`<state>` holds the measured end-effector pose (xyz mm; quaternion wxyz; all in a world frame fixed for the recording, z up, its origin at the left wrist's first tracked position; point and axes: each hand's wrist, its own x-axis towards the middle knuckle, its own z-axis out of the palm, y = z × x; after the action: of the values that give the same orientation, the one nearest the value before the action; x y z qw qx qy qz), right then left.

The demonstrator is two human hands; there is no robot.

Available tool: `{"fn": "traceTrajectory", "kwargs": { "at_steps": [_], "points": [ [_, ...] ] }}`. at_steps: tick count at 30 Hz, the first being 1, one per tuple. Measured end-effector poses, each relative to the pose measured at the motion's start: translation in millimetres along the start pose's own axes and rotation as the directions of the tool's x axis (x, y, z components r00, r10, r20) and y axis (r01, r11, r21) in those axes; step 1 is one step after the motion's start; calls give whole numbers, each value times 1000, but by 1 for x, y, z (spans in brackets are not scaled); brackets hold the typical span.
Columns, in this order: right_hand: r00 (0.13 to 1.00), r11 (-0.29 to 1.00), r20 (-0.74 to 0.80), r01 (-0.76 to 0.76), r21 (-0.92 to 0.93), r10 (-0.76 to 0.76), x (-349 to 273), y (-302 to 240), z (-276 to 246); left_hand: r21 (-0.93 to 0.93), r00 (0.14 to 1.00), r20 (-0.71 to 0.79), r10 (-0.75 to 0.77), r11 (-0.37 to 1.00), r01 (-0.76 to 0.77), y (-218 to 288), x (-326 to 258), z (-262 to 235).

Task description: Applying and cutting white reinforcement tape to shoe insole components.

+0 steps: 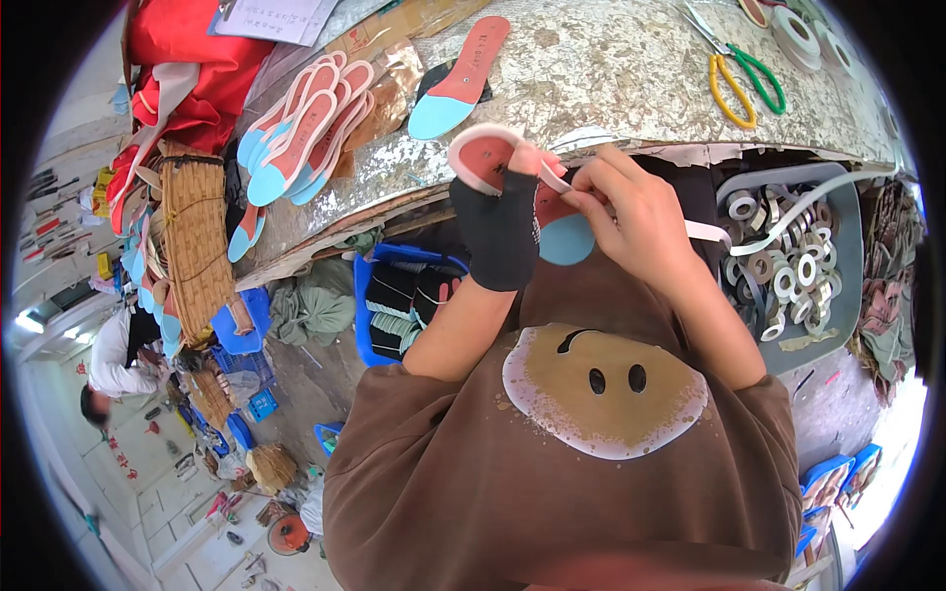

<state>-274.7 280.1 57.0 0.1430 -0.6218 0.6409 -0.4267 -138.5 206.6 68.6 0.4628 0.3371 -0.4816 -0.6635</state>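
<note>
My left hand (501, 222), in a black fingerless glove, holds a shoe insole (567, 236) that is red-pink with a light blue heel and a pale edge strip (473, 138) around its toe. My right hand (631, 212), bare, pinches the same pale strip against the insole's edge, and the strip trails off to the right (788, 212) toward a grey tray. Both hands sit close together just below the worn bench edge (631, 133).
A pile of matching insoles (296, 133) and a single one (461, 79) lie on the speckled bench. Scissors with yellow and green handles (744, 84) lie at the back right. A grey tray of tape rolls (788, 276) is on the right, a blue bin (404, 295) lower left. Another person (113, 369) crouches far left.
</note>
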Motion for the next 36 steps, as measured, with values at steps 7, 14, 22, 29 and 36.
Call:
{"fn": "traceTrajectory", "kwargs": {
  "at_steps": [7, 14, 22, 29, 36],
  "points": [
    [969, 816, 117, -247, 522, 219, 4, 12, -12, 244, 920, 384, 77, 952, -182, -6, 13, -19],
    [959, 811, -58, -201, 549, 277, -2, -7, -4, 218, 957, 117, 266, 933, -286, -1, -1, -1],
    [942, 658, 100, -296, 692, 320, -2, 22, -1, 47, 842, 538, -50, 998, 30, -11, 18, 0],
    [907, 906, 232, -393, 159, 352, -30, 56, -28, 34, 754, 604, -256, 955, 296, 5, 37, -37],
    [933, 981, 342, -160, 108, 114, -1, 49, -82, 308, 488, 583, -649, 733, 606, 72, 47, -131]
  ]
}}
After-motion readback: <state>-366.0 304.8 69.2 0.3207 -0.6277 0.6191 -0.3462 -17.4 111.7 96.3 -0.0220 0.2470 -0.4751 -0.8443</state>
